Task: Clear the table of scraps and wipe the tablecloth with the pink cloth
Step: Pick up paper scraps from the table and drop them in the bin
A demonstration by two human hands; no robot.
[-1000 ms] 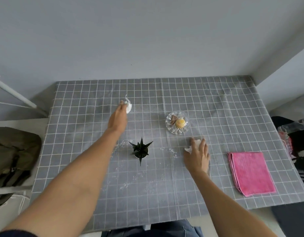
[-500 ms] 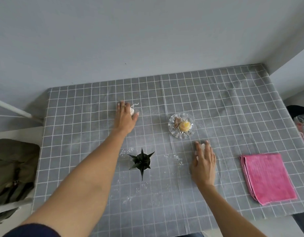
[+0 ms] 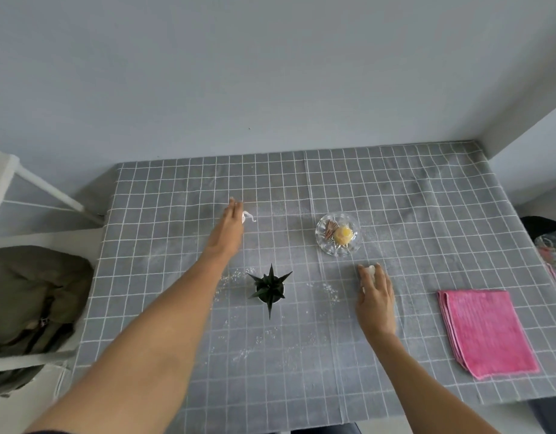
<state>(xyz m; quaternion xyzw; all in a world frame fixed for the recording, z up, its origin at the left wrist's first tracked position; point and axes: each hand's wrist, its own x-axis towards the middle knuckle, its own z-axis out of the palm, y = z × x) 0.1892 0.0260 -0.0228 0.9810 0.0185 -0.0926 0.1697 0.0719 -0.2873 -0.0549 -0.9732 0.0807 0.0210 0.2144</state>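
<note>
My left hand (image 3: 228, 233) reaches to the far middle of the grey checked tablecloth (image 3: 411, 214) and pinches a crumpled white scrap (image 3: 247, 216) at its fingertips; the thumb is hidden. My right hand (image 3: 376, 300) lies flat, fingers straight, on a second white scrap (image 3: 369, 271) just in front of the glass dish. White crumbs (image 3: 328, 289) are scattered around the plant and towards the near edge. The folded pink cloth (image 3: 486, 330) lies at the right, apart from both hands.
A glass dish (image 3: 323, 244) holding a yellow piece and brown bits stands mid-table. A small spiky potted plant (image 3: 270, 288) stands between my arms. A dark green bag (image 3: 29, 292) sits on a white surface at the left. A wall backs the table.
My left hand has turned onto its edge over the far scrap. My right hand stays over the near scrap. The camera has shifted slightly.
</note>
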